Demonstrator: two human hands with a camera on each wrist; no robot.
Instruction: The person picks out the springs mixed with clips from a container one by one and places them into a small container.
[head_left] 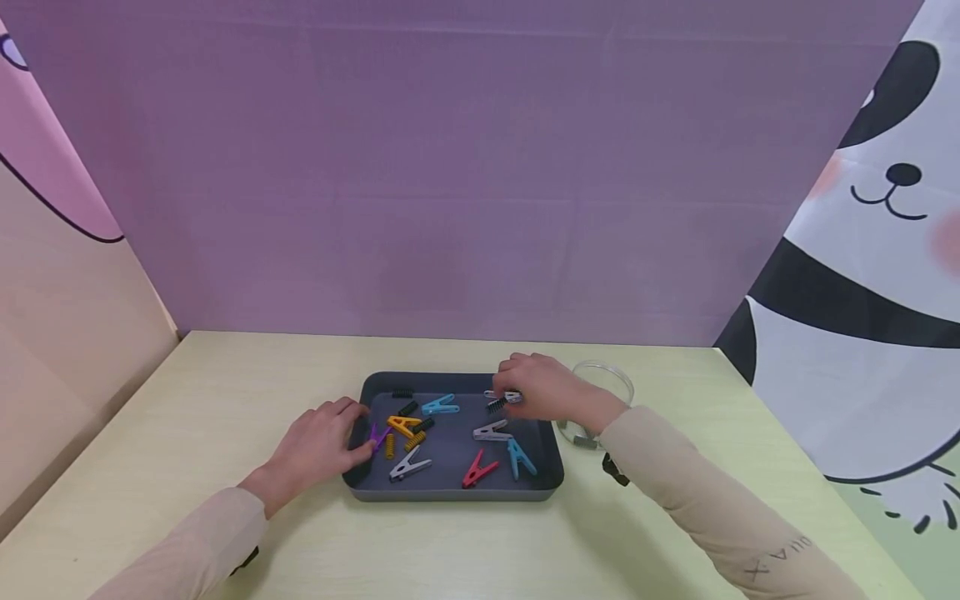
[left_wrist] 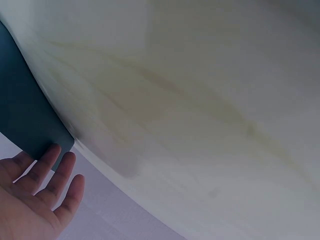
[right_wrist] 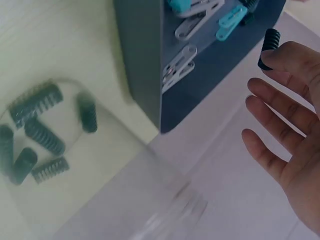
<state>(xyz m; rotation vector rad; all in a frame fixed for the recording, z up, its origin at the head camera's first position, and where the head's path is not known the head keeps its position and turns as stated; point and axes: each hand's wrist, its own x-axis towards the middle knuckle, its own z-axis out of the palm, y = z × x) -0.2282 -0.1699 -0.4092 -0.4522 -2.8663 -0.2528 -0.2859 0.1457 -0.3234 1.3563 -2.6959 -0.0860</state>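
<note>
My right hand (head_left: pixel 543 387) is over the tray's far right corner. In the right wrist view its thumb and index finger pinch a dark coil spring (right_wrist: pixel 270 42), while the other fingers stay spread. At the left rim of the grey tray (head_left: pixel 450 495) is my left hand (head_left: pixel 318 442), its fingers extended against the outer wall; the left wrist view hides the thumb. A purple clothespin (head_left: pixel 379 437) lies beside it. Inside the tray are blue (head_left: pixel 440 405), red (head_left: pixel 478 470), orange (head_left: pixel 403 425) and white clothespins (head_left: pixel 409 465), with yellow (head_left: pixel 390 447) and black springs (head_left: pixel 408 408).
A clear jar (head_left: pixel 628 385) stands right of the tray, under my right forearm. Several dark springs (right_wrist: pixel 44 137) lie inside it. The pale wooden table (head_left: pixel 420 550) ends at a purple backdrop (head_left: pixel 450 183).
</note>
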